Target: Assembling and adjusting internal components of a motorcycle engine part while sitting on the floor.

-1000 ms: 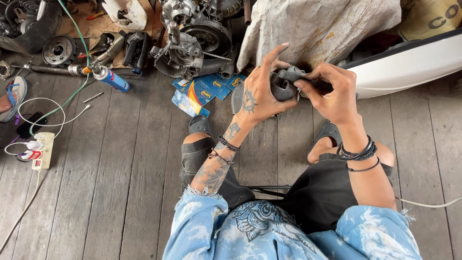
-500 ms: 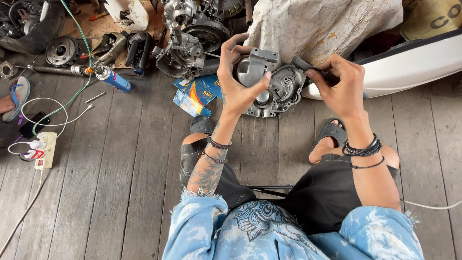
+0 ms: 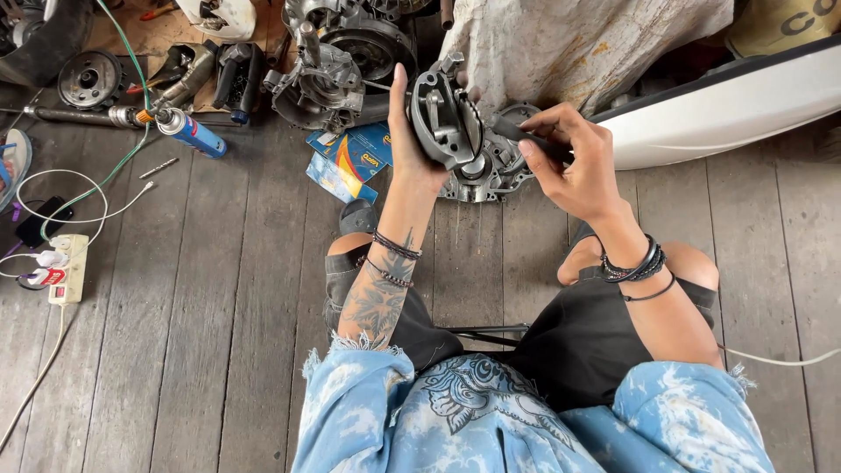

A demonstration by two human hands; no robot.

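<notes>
**Engine cover held up between two hands**

The plank floor (image 3: 219,289) of grey weathered wood fills most of the view. A white curved body panel (image 3: 727,109) lies at the right, and a pale crumpled cloth (image 3: 578,44) is heaped at the top centre. An engine block (image 3: 337,66) sits at the top, left of the cloth, among loose metal parts. A blue and yellow packet (image 3: 350,158) lies flat on the boards just below it. Further left, a blue spray can (image 3: 194,134) lies on its side, and a white power strip (image 3: 68,267) with cables rests at the left edge.

The grey metal engine cover (image 3: 451,127) is raised off the floor, tilted on edge in front of the cloth. The left hand (image 3: 412,144) clasps its left side, palm against the casing and fingers closed around the rim, one finger pointing straight up. The cover juts to the right of that grip. The right hand (image 3: 574,162) is pinched shut on a dark tool handle (image 3: 526,136), whose tip meets the cover's right side.
</notes>
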